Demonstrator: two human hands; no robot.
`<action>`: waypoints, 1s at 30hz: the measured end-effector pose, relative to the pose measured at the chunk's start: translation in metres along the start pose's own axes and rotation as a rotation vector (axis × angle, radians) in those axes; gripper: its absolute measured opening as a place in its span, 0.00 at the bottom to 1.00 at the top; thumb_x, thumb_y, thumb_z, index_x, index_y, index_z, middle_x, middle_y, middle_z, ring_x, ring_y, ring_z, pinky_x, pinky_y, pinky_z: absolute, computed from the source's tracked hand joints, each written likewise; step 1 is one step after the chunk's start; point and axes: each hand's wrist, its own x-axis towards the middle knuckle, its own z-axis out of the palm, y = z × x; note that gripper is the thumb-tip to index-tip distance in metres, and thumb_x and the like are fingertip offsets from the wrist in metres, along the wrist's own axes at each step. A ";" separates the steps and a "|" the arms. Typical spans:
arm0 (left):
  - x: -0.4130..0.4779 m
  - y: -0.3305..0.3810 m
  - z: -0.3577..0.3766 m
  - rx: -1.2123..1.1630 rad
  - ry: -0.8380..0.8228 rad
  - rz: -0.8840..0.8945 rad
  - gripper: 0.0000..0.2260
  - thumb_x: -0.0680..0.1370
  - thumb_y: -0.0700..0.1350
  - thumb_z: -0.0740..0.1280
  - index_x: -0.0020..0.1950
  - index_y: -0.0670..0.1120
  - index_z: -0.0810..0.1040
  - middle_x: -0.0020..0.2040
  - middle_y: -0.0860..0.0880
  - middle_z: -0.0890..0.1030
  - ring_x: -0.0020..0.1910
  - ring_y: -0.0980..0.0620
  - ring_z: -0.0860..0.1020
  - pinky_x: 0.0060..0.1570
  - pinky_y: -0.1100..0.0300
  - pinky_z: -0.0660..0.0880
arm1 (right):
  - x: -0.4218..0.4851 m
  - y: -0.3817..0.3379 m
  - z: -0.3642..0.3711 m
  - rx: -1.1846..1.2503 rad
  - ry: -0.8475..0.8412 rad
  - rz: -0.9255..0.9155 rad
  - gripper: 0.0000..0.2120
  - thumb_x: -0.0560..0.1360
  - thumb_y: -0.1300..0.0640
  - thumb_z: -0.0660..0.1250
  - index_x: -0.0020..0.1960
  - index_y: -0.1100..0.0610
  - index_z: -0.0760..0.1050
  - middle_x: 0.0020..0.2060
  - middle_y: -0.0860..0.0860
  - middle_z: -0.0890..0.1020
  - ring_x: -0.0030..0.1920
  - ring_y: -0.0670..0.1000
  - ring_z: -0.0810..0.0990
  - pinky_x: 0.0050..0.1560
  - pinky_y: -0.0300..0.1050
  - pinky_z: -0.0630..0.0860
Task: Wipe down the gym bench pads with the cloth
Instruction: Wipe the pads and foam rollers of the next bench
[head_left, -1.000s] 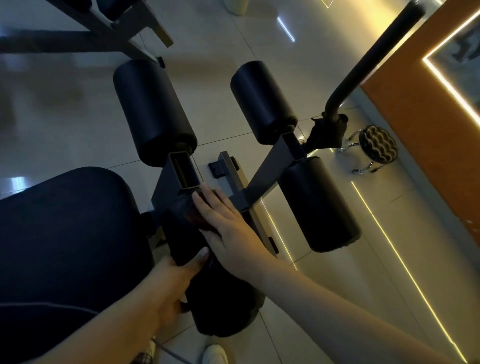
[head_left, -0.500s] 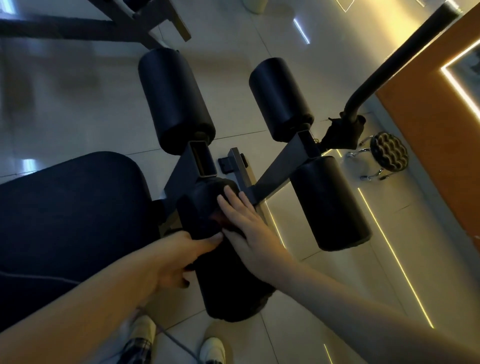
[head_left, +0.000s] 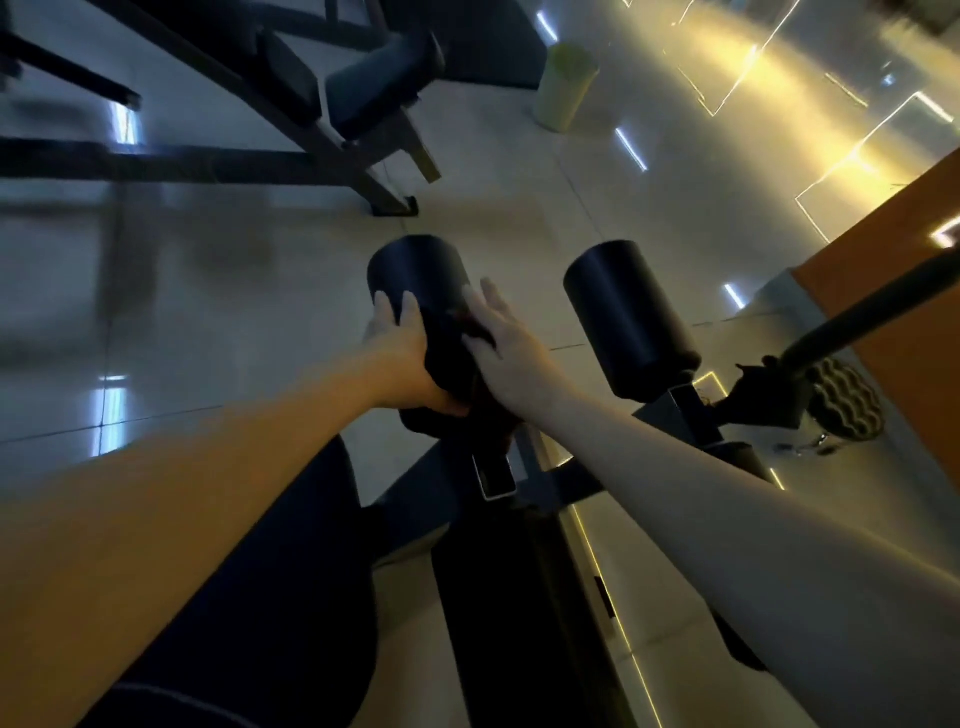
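The far left roller pad (head_left: 415, 270) of the black bench lies between my two hands. My left hand (head_left: 400, 353) grips its left side, fingers curled over the top. My right hand (head_left: 506, 343) lies flat on its right side with straight fingers, pressing a dark cloth (head_left: 475, 325) that shows only as a sliver under the fingers. The far right roller pad (head_left: 628, 317) stands free. The near roller pad (head_left: 509, 613) and the seat pad (head_left: 291, 597) lie below my forearms.
A dark bar (head_left: 862, 312) slants up at the right, with a ridged black roller (head_left: 847, 405) on the floor by the orange wall (head_left: 914, 338). Another bench frame (head_left: 332, 104) and a pale green bin (head_left: 563, 88) stand further off on glossy tiles.
Both hands have left the near roller pad and moved forward to the far left one. The view has tilted up, showing more of the room.
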 end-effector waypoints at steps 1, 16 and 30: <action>0.008 0.001 0.003 0.016 -0.024 -0.024 0.65 0.64 0.56 0.81 0.78 0.45 0.30 0.78 0.43 0.31 0.80 0.42 0.42 0.77 0.49 0.52 | 0.010 0.000 0.005 -0.044 -0.048 -0.003 0.26 0.83 0.60 0.56 0.79 0.55 0.53 0.79 0.53 0.48 0.79 0.52 0.45 0.72 0.38 0.43; 0.035 -0.009 0.024 0.035 -0.138 0.009 0.70 0.65 0.62 0.78 0.64 0.40 0.15 0.67 0.35 0.18 0.69 0.35 0.22 0.72 0.43 0.32 | 0.117 -0.013 0.023 -0.240 -0.014 -0.017 0.25 0.84 0.56 0.53 0.79 0.54 0.51 0.79 0.50 0.49 0.79 0.54 0.45 0.78 0.54 0.49; 0.040 -0.007 0.033 -0.046 -0.082 -0.050 0.58 0.69 0.43 0.78 0.78 0.40 0.33 0.77 0.34 0.33 0.78 0.36 0.42 0.77 0.43 0.48 | 0.019 0.019 0.003 0.024 -0.157 0.002 0.27 0.84 0.58 0.55 0.79 0.48 0.48 0.78 0.43 0.47 0.77 0.41 0.43 0.73 0.34 0.42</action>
